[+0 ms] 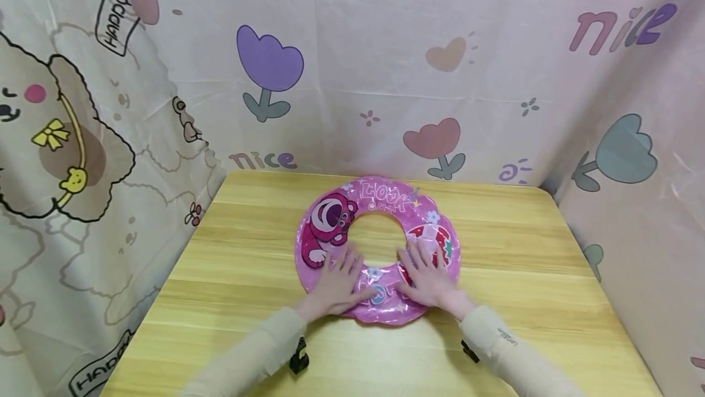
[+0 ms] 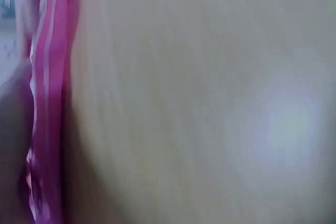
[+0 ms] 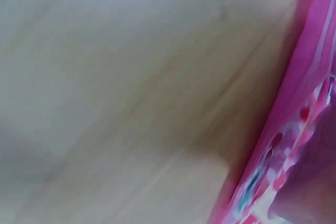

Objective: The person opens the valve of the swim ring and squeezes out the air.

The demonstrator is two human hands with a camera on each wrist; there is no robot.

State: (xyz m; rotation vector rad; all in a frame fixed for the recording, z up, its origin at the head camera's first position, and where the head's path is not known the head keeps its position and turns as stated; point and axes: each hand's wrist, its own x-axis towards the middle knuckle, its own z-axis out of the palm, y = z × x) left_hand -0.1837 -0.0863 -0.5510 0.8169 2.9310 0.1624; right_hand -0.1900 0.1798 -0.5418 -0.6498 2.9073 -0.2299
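Observation:
A pink inflatable swim ring [image 1: 385,195] with a printed bear, a strawberry and lettering lies flat on the wooden table. My left hand [image 1: 337,284] rests on its near left part, fingers spread. On the near right part lies my right hand [image 1: 426,274], its fingers also spread and nearly straight. The ring's pink side edge [image 2: 50,87] runs down the left of the left wrist view beside part of the hand. In the right wrist view, the ring's edge [image 3: 299,87] slants along the right side, with the hand against its printed top.
The light wooden table [image 1: 237,232] reaches back to a printed cloth [image 1: 352,79] hung behind it, with more cloth at both sides. Small black wrist mounts [image 1: 299,357] show under both sleeves.

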